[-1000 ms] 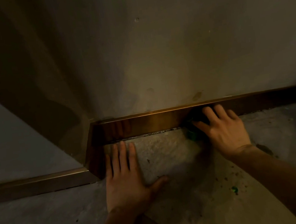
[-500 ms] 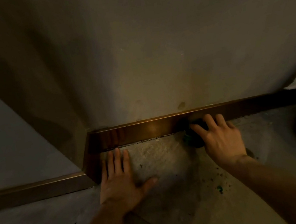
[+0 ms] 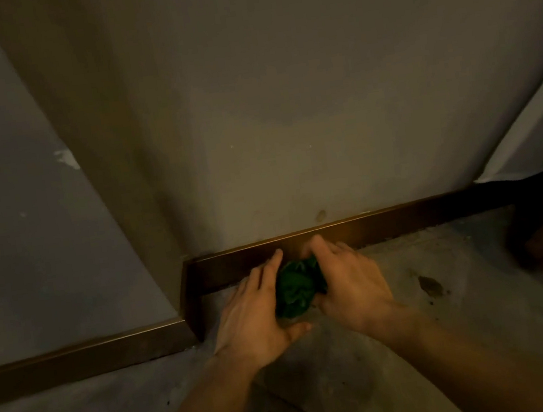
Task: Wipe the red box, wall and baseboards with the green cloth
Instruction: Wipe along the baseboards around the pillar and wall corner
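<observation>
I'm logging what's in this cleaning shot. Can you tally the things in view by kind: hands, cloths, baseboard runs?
Hands: 2, left hand and right hand
Green cloth: 1, bunched between them
Baseboard runs: 2, back and left
Total: 5

Crumpled green cloth (image 3: 295, 287), glossy baseboard (image 3: 386, 225), matt wall (image 3: 284, 100)

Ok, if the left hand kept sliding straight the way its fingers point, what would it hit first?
Most likely the baseboard: the left hand has its fingers aimed up at it, nearly touching, beside the green cloth.
</observation>
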Motion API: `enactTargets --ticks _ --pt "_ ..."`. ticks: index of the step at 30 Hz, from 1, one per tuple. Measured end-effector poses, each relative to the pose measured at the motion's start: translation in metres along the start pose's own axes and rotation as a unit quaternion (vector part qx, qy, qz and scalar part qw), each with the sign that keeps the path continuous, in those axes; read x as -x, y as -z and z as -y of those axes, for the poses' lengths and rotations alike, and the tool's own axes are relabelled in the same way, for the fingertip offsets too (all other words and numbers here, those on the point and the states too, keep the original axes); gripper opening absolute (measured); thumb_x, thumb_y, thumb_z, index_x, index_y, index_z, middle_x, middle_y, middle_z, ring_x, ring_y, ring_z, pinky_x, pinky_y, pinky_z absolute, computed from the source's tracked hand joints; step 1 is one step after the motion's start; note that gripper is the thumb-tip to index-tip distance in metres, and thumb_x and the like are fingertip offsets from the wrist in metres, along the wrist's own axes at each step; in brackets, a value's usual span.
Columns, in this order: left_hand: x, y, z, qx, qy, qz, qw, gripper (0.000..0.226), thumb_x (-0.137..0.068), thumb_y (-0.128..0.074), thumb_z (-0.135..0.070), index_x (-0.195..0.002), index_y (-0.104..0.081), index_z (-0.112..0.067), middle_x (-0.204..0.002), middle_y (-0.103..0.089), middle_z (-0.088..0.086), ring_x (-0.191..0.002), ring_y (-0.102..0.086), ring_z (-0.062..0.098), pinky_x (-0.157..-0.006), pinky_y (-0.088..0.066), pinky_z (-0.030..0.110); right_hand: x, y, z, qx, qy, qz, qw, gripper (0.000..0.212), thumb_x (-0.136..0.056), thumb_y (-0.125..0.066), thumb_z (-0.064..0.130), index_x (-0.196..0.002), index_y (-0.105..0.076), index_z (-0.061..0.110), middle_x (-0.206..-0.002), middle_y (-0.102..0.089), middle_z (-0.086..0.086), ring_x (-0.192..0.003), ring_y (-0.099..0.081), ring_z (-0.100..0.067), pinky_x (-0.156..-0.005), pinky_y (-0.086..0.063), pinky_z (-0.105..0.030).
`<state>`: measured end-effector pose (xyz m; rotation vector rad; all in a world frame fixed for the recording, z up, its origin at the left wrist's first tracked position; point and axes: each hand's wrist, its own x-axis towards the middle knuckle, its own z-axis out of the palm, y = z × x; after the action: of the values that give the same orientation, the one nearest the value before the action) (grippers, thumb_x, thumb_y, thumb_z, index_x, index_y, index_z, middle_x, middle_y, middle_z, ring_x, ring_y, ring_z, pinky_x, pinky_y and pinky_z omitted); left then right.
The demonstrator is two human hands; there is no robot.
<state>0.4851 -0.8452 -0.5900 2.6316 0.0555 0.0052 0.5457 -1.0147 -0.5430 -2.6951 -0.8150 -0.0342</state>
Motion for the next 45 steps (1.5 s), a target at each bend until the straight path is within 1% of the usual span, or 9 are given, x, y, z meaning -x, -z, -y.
enactTargets --ticks 3,6,9,14,18,23,30,36,45 --pt "0.008 0.02 -0.003 -0.024 -0.014 -0.025 0.999 0.094 -0.077 -0.078 -0.05 -0.15 -0.019 -0.046 -0.14 -0.051 -0.01 -0.126 -0.053 0.019 -0.104 -0.044 0.041 0.005 0.006 0.013 -0.04 0.032 0.01 0.999 0.06 -0.067 -0.08 0.028 -0.108 -0.037 0.036 -0.104 -0.059 0.012 -0.092 -0.054 -0.015 -0.066 -0.039 -0.03" --pt "0.02 0.039 -0.007 -0.052 -0.021 -0.044 0.997 0.058 -0.081 -0.072 -0.03 -0.128 -0.042 -0.045 -0.125 -0.061 -0.012 -0.115 -0.06 0.02 -0.092 -0.049 0.043 0.011 0.012 0.024 -0.033 0.06 0.019 0.997 0.065 -0.069 -0.08 0.026 -0.119 -0.04 0.037 -0.115 -0.058 0.011 -0.102 -0.055 -0.014 -0.072 -0.044 -0.031" --pt "0.031 0.055 -0.014 -0.059 -0.016 -0.057 0.997 0.049 -0.081 -0.068 -0.027 -0.121 -0.046 -0.044 -0.121 -0.062 -0.012 -0.109 -0.063 0.021 -0.086 -0.051 0.042 0.016 0.022 0.035 0.01 0.074 0.026 0.997 0.067 -0.075 -0.077 0.023 -0.131 -0.042 0.032 -0.124 -0.053 0.007 -0.111 -0.052 -0.016 -0.082 -0.05 -0.036" --pt "0.043 0.073 -0.019 -0.08 -0.031 -0.067 0.994 0.033 -0.085 -0.064 -0.033 -0.112 -0.048 -0.041 -0.11 -0.06 -0.011 -0.103 -0.061 0.021 -0.077 -0.047 0.039 0.023 0.034 0.051 0.028 0.078 0.047 0.995 0.049 -0.08 -0.074 0.018 -0.122 -0.049 0.028 -0.118 -0.048 0.004 -0.107 -0.052 -0.02 -0.081 -0.048 -0.036" --pt "0.053 0.084 -0.018 -0.098 -0.037 -0.054 0.993 0.03 -0.085 -0.064 -0.033 -0.107 -0.045 -0.04 -0.106 -0.06 -0.01 -0.1 -0.061 0.021 -0.071 -0.04 0.035 0.026 0.04 0.062 0.037 0.09 0.048 0.994 0.048 -0.079 -0.074 0.018 -0.12 -0.049 0.028 -0.119 -0.048 0.004 -0.108 -0.052 -0.022 -0.079 -0.048 -0.038" --pt "0.055 0.103 -0.021 -0.125 -0.029 -0.042 0.991 0.031 -0.083 -0.063 -0.031 -0.109 -0.046 -0.037 -0.11 -0.063 -0.007 -0.101 -0.062 0.024 -0.073 -0.045 0.038 0.02 0.045 0.068 0.026 0.112 0.024 0.993 0.046 -0.078 -0.073 0.018 -0.116 -0.05 0.028 -0.116 -0.05 0.003 -0.104 -0.053 -0.023 -0.068 -0.042 -0.036" --pt "0.066 0.149 -0.018 -0.199 -0.021 -0.038 0.979 0.039 -0.078 -0.067 -0.034 -0.112 -0.047 -0.036 -0.111 -0.063 -0.004 -0.1 -0.063 0.03 -0.071 -0.043 0.038 0.01 0.058 0.096 0.016 0.16 -0.001 0.987 0.049 -0.078 -0.071 0.021 -0.122 -0.049 0.026 -0.117 -0.051 0.0 -0.105 -0.055 -0.027 -0.071 -0.047 -0.038" --pt "0.097 0.216 0.018 -0.205 -0.042 -0.072 0.975 0.029 -0.082 -0.061 -0.032 -0.108 -0.05 -0.033 -0.105 -0.063 -0.004 -0.093 -0.063 0.03 -0.065 -0.04 0.037 -0.007 0.081 0.172 0.038 0.205 -0.015 0.978 0.048 -0.075 -0.071 0.021 -0.114 -0.044 0.027 -0.111 -0.05 -0.001 -0.1 -0.057 -0.031 -0.07 -0.047 -0.041" --pt "0.174 0.35 0.092 -0.198 -0.075 -0.122 0.97 0.032 -0.081 -0.067 -0.034 -0.109 -0.052 -0.03 -0.104 -0.063 -0.005 -0.094 -0.063 0.027 -0.073 -0.051 0.043 -0.031 0.131 0.332 0.088 0.276 -0.032 0.956 0.044 -0.074 -0.069 0.029 -0.111 -0.046 0.027 -0.108 -0.053 0.001 -0.096 -0.059 -0.031 -0.066 -0.043 -0.039"
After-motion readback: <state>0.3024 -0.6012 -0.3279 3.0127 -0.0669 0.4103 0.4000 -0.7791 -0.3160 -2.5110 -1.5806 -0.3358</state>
